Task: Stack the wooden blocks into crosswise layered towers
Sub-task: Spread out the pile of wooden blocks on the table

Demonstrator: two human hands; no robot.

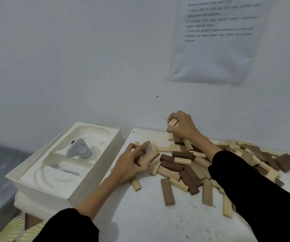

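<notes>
A loose pile of light and dark wooden blocks (181, 163) lies scattered over the white table (140, 215). My left hand (130, 163) sits at the pile's left edge, its curled fingers gripping a few blocks, a tan one (150, 157) among them. My right hand (182, 125) is raised at the far side of the pile near the wall and grips a light block (173, 122), with more blocks partly hidden under its palm. No standing tower shows.
An open white box (67, 165) with a moulded insert holding a small white device (79, 148) stands left of the table, close to my left arm. The white wall rises right behind the table, with a printed sheet (216, 41) stuck on it. More blocks spread to the right edge.
</notes>
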